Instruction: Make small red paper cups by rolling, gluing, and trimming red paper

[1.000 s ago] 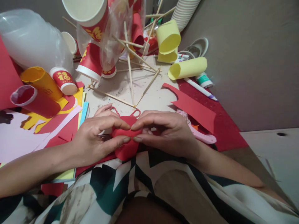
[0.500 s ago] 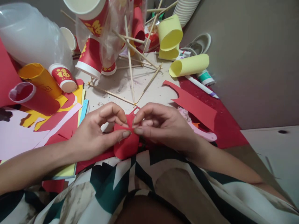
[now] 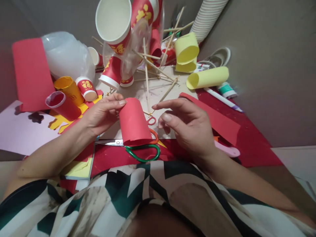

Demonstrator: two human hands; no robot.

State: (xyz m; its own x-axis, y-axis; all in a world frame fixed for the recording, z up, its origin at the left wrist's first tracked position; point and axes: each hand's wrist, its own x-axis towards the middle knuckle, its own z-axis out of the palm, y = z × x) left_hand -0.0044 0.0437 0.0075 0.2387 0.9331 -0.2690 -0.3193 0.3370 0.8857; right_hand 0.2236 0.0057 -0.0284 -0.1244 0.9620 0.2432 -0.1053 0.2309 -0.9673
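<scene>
My left hand grips a rolled red paper tube, held upright over the table with fingers curled round its top edge. My right hand hovers just right of the tube, fingers apart and holding nothing. Under the tube lie green-handled scissors and a second pair with orange-red handles, blades pointing left.
Red printed paper cups, a red tube, an orange tube, yellow paper rolls, wooden sticks, a glue stick, a pen, a pink tool, a red strip and coloured sheets crowd the table.
The flattened red paper pinched between both hands is now a rolled tube lifted in my left hand. My right hand has let go and opened. The view shifted, showing scissors underneath.
</scene>
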